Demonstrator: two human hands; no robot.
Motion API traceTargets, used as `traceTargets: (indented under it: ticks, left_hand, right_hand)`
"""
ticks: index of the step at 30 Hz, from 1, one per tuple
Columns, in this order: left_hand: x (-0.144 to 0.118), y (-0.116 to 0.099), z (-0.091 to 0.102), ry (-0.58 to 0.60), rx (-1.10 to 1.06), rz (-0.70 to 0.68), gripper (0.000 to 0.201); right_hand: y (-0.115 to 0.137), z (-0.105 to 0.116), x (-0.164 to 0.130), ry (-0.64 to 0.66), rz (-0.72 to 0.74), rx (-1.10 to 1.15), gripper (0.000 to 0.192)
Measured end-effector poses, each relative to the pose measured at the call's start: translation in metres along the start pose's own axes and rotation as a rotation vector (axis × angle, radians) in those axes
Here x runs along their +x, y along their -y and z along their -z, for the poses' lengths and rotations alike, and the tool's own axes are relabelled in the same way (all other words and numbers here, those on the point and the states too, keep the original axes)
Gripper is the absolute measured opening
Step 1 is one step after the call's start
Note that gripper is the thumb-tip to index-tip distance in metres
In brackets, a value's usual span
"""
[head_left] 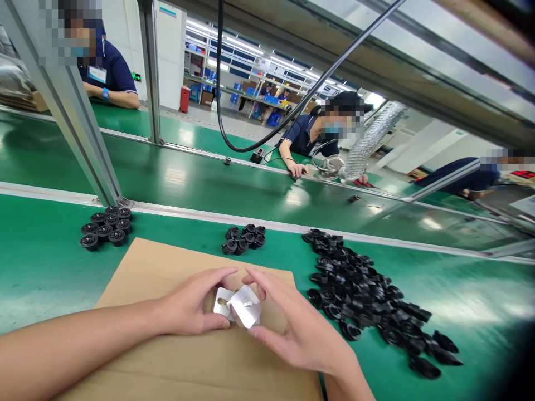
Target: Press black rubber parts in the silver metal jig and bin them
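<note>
My left hand (190, 306) and my right hand (292, 317) face each other over a sheet of brown cardboard. Between the left thumb and curved fingers is a small silver square plate (220, 298) with a round hole. Another silver square plate (251, 314), tilted and with a small raised centre, lies between my right thumb and fingers. It overlaps the first plate's edge. Whatever sits under the plates is hidden.
Beneath my hands lies the cardboard (167, 362) on a green bench. A large heap of black plastic parts (363, 295) spreads to the right. Round black parts (104, 228) stand grouped at the left, more black parts (244, 239) behind. A metal post (71, 100) rises at left; co-workers sit opposite.
</note>
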State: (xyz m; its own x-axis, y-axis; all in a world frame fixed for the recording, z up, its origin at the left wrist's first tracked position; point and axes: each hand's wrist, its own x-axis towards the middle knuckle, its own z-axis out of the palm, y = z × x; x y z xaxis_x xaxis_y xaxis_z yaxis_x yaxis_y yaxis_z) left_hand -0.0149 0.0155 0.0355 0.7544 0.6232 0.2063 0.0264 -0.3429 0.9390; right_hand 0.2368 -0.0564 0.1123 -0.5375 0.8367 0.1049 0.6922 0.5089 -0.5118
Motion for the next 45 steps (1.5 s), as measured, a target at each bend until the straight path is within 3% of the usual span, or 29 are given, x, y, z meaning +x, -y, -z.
traceTargets:
  ticks: [2,5,16,20,25,29,33,37,42,45]
  left_hand:
    - [0.0,0.002,-0.001,0.003,0.002,0.001,0.087]
    - [-0.001,0.004,-0.002,-0.002,0.005,0.011,0.088]
    - [-0.002,0.008,-0.006,-0.037,0.034,0.036,0.092]
    - [-0.003,0.011,-0.007,-0.044,0.023,0.038,0.094]
    - [-0.004,0.016,-0.009,-0.038,0.024,0.015,0.096]
    - [-0.004,0.017,-0.009,-0.033,0.023,0.018,0.096]
    - [-0.003,0.016,-0.009,-0.031,0.043,0.039,0.096]
    - [-0.003,0.017,-0.01,-0.029,0.031,0.035,0.095]
    - [-0.004,0.019,-0.012,-0.04,0.017,0.062,0.097]
    - [-0.004,0.018,-0.013,-0.03,-0.013,0.063,0.095]
  right_hand:
    - [-0.001,-0.001,0.0,-0.023,-0.028,-0.034,0.086]
    - [-0.002,-0.001,0.0,-0.016,-0.047,-0.065,0.1]
    - [0.002,-0.004,0.005,0.026,-0.056,-0.045,0.096]
    - [0.002,-0.003,0.003,0.011,-0.14,-0.104,0.113]
    - [-0.001,0.001,0.003,0.031,-0.024,0.039,0.085]
    - [0.004,0.001,0.003,0.031,-0.129,-0.073,0.105]
    - [0.004,0.0,-0.002,0.054,-0.117,-0.092,0.102]
    - [0.001,0.002,0.001,0.071,-0.155,-0.113,0.112]
    - [0.006,-0.001,0.01,0.081,-0.075,-0.036,0.086]
    - [0.012,-0.007,0.012,0.052,-0.171,-0.209,0.094]
